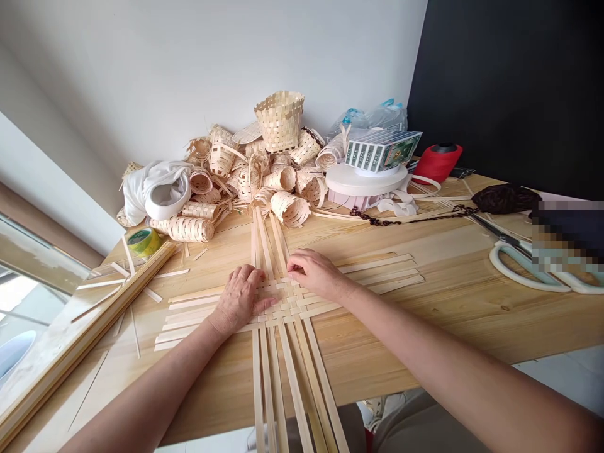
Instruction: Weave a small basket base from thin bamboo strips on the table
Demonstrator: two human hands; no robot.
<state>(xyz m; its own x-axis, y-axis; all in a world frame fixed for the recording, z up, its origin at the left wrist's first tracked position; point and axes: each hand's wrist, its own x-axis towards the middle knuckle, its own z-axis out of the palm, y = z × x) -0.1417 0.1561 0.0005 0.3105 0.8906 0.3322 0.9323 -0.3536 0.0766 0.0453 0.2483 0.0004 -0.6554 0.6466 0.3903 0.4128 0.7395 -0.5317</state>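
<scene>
Pale flat strips cross over and under one another in a woven patch (283, 308) on the wooden table, their loose ends spreading to the left, right, back and over the front edge. My left hand (240, 292) lies on the left part of the weave, thumb stretched across it and apart from the fingers. At the weave's back right corner is my right hand (309, 270), its thumb and fingertips pinched together over the strips. Whatever lies between those fingertips is too small to make out.
Small woven baskets (280, 179) are heaped at the back. Long wooden strips (94, 333) and green tape (144, 242) lie left. A white turntable (365, 179) holds boxes (384, 151). Further right are a red thread spool (438, 162), dark yarn (507, 198) and large scissors (528, 258).
</scene>
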